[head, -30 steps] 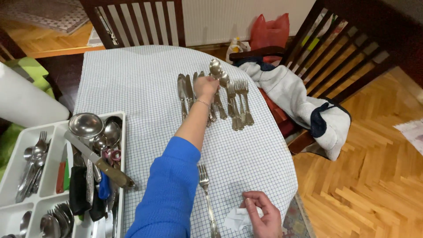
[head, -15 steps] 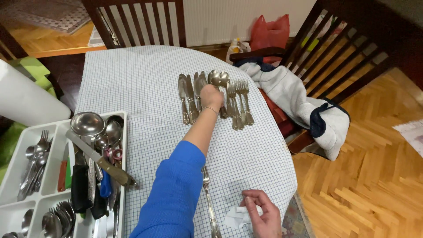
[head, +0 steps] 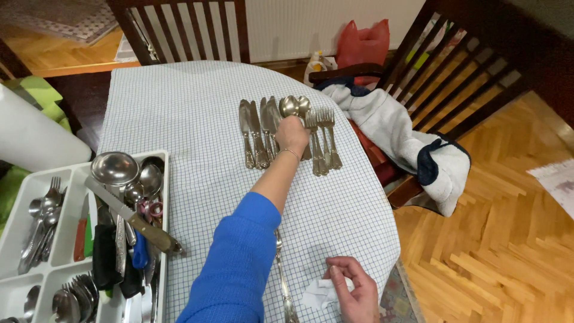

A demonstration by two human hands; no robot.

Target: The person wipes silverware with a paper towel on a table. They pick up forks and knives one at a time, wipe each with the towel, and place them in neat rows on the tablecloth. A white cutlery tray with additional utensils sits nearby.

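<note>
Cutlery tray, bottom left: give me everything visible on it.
The cutlery tray is white, plastic-looking and divided into compartments, lying flat on the checked tablecloth at the table's near left, partly cropped. Forks and spoons fill the left compartments; a ladle, a long brown-handled knife laid diagonally, and dark-handled utensils crowd the right. Neither hand touches it.

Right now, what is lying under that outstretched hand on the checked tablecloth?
The left hand rests on the spoons, between knives and forks. The spoon bowls show beyond its fingers; their handles are hidden under it.
</note>
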